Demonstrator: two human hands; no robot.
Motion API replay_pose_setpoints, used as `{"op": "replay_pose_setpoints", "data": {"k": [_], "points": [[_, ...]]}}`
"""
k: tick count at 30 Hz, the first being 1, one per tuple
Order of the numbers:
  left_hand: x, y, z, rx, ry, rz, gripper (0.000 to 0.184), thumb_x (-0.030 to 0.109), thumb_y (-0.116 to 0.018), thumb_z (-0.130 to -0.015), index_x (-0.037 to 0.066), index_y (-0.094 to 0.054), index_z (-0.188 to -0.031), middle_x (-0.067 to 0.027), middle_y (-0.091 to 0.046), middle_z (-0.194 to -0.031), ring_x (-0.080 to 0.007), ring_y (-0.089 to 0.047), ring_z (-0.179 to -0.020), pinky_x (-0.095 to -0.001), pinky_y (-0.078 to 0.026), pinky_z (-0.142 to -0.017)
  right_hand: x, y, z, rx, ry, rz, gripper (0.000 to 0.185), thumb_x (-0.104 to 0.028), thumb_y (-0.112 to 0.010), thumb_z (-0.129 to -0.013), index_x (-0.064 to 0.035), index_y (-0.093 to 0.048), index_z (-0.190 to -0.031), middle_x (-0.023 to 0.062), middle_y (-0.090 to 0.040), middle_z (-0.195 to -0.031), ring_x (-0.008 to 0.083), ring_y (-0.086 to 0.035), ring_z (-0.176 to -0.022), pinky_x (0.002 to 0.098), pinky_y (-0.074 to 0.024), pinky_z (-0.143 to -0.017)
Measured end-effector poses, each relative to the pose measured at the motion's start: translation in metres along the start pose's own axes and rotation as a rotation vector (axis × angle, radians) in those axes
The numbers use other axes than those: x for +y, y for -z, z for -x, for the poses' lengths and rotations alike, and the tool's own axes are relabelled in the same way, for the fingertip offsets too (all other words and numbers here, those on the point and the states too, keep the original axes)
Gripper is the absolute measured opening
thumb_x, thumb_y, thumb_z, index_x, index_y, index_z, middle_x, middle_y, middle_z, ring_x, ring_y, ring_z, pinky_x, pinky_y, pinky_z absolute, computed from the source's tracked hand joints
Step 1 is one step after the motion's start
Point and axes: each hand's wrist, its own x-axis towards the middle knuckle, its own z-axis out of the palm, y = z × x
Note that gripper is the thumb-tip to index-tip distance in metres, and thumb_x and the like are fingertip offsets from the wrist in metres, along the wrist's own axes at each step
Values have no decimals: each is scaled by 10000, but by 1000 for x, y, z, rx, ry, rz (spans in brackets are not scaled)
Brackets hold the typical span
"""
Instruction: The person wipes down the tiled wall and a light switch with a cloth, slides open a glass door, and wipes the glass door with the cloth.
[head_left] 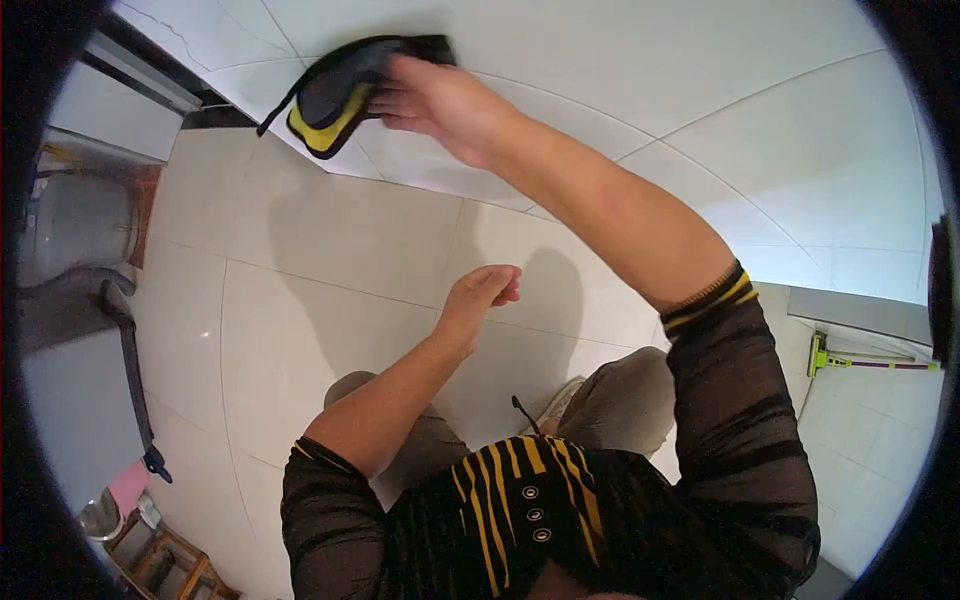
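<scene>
My right hand (428, 105) reaches to the upper left, slightly blurred, its fingers closed on a dark grey and yellow padded cloth item (345, 95) with black edging. The cloth item is over the edge of the white tiled surface (600, 80), and a black strap trails from its left end. Whether it rests on that surface I cannot tell. Lower down, over the floor, my left hand (484, 292) is held in a loose fist with the fingers curled in. Nothing shows in it, and it touches no object.
Pale floor tiles (300, 240) lie below my hands. On the left are a grey cylinder (85, 225), a grey-topped piece of furniture (75, 410), a pink item (128, 487) and a wooden stool (165, 565). A green squeegee (818, 355) is at the right.
</scene>
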Motion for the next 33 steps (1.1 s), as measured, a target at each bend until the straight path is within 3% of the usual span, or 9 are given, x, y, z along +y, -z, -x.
{"op": "replay_pose_setpoints", "data": {"k": [4,5,8,11,14,19,25,32,33], "points": [[7,2,7,-22,5,-4,266,234,-504,-920,9,-587,-1033,-56,-597,-899,-172,-592,-838,-302,-461,-814,6,85,72,110,11,-69,472,-340,-317,-965,-9,-401,-1291,145,-460,-1303,283,-440,-1200,450,-303,-1060],[8,0,10,-35,12,7,264,235,-499,-923,12,-584,-1037,-55,-597,-896,-168,-590,-838,-304,-461,-813,0,98,103,317,-20,-48,476,-367,-322,-959,-48,-411,-1301,99,-460,-1316,265,-423,-1218,449,-294,-1053],[11,-5,21,-73,43,21,260,236,-488,-928,21,-579,-1044,-52,-596,-891,-161,-586,-838,-307,-459,-814,4,180,170,173,156,-102,465,-421,-396,-932,-110,-451,-1273,61,-457,-1321,232,-411,-1230,439,-292,-1043],[11,-11,33,-145,77,25,255,234,-483,-932,30,-578,-1052,-46,-598,-891,-156,-582,-837,-305,-454,-816,-5,195,200,372,107,-36,458,-408,-406,-933,-99,-442,-1269,60,-452,-1318,229,-424,-1214,413,-304,-1041],[9,-14,37,-204,93,30,254,230,-480,-935,33,-578,-1060,-41,-601,-899,-153,-581,-838,-299,-450,-814,8,196,176,308,7,64,458,-380,-393,-941,-86,-420,-1292,66,-446,-1324,230,-419,-1219,397,-304,-1044],[19,-20,43,-226,62,47,260,226,-473,-939,24,-578,-1066,-50,-603,-911,-157,-585,-848,-293,-450,-803,57,117,74,299,-253,160,462,-346,-343,-968,-47,-394,-1316,74,-472,-1297,199,-450,-1169,382,-327,-1014],[16,-19,45,-212,33,66,255,209,-464,-940,17,-578,-1063,-54,-599,-906,-152,-578,-847,-290,-449,-811,142,93,-14,173,-402,205,463,-365,-437,-930,-46,-442,-1266,86,-508,-1238,215,-487,-1122,357,-357,-989],[6,-29,36,-277,80,33,247,214,-467,-938,25,-587,-1043,-33,-594,-878,-138,-566,-829,-290,-446,-815,68,-34,-110,-142,5,162,514,-437,-483,-881,-52,-518,-1220,89,-515,-1263,202,-471,-1169,368,-367,-980],[6,-28,33,-288,88,39,245,215,-469,-937,27,-588,-1040,-29,-593,-872,-135,-564,-826,-289,-445,-816,38,-43,-99,-286,-88,65,513,-373,-407,-939,13,-418,-1276,147,-419,-1347,265,-389,-1256,417,-254,-1070]]}}
